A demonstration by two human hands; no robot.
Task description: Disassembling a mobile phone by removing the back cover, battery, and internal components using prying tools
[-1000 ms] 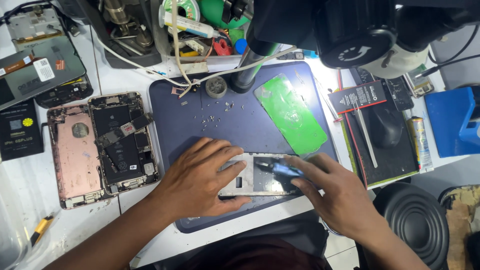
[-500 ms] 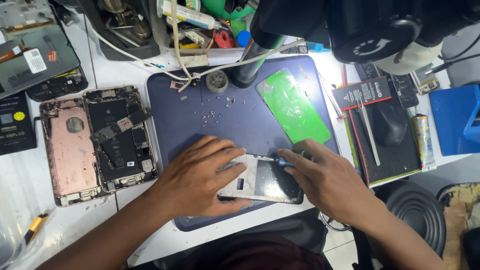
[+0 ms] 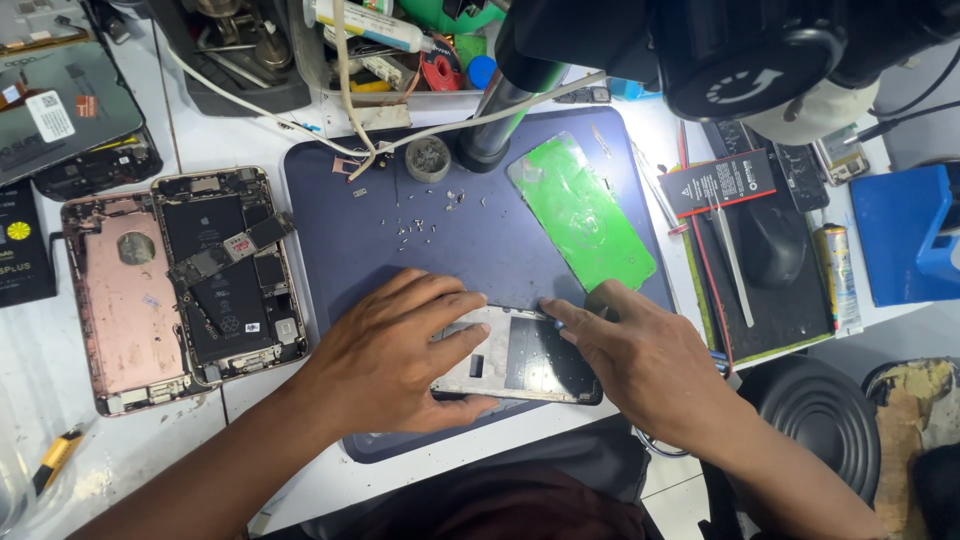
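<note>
Since the earlier frames the right hand [image 3: 650,365] has let go of the thin tool it held at the panel's corner and now lies flatter, its fingertips [image 3: 553,311] pressed on the top edge of the phone screen panel [image 3: 525,358]; the left hand [image 3: 400,355] has hardly shifted. That panel lies face down on the near part of the dark blue work mat [image 3: 330,190]. It looks like a flat rectangle with a pale metal back on its left half, a darker patch on its right half and a small dark slot near the middle.

The left hand is spread wide over the panel's left end, thumb under the near edge and fingers across the top, pinning it down. The right hand grips nothing, its fingers held loosely together.

Farther back on the mat lie scattered tiny screws [image 3: 425,230], and to their right a green-coated screen [image 3: 580,212] set at a slant. Left of the mat, an opened phone body [image 3: 225,275] rests beside a pink back shell [image 3: 125,300].
</note>
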